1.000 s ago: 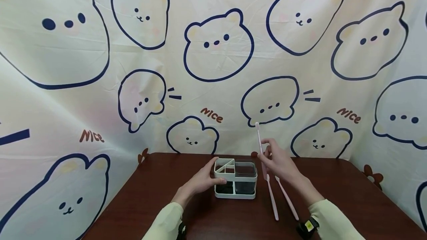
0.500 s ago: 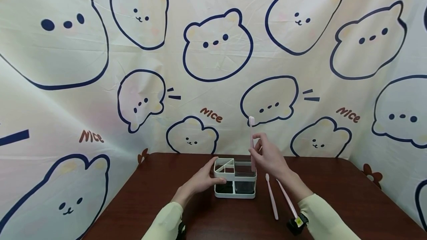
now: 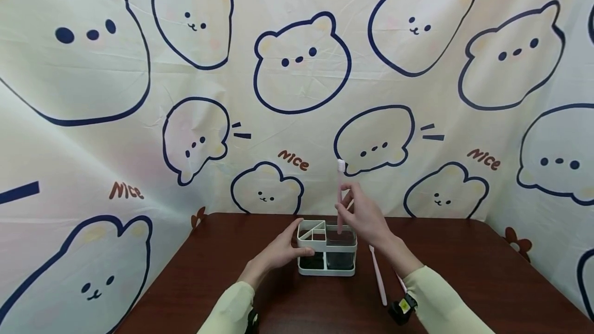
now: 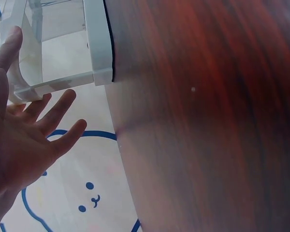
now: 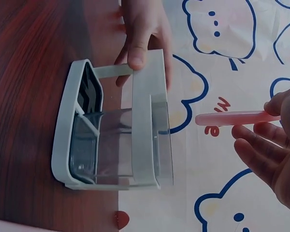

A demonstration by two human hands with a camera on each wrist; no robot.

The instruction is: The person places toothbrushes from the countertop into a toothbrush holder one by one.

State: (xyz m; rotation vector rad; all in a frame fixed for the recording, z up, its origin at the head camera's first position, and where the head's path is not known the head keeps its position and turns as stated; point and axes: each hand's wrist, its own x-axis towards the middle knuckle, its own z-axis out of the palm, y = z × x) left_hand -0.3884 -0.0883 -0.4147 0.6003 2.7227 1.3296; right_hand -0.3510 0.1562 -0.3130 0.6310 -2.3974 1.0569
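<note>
My left hand [image 3: 278, 249] grips the left side of a pale toothbrush holder [image 3: 341, 248], thumb at the front of its upper frame and other fingers behind. The holder stands upright, with a divided section on the left and a clear cup [image 5: 116, 145] on the right. My right hand [image 3: 364, 218] pinches a pink toothbrush [image 3: 340, 177] upright, bristles at the top. In the right wrist view the handle's lower end [image 5: 203, 119] hangs just above the cup's rim, apart from it.
Another pink toothbrush [image 3: 378, 280] lies on the dark wooden table [image 3: 468, 272] right of the holder. A further one [image 3: 401, 283] beside it is mostly hidden by my right forearm. A cloth with bear drawings [image 3: 301, 86] hangs behind the table.
My right hand has carried the pink toothbrush leftward, from beside the holder to over its clear cup. My left hand and the holder have stayed in place.
</note>
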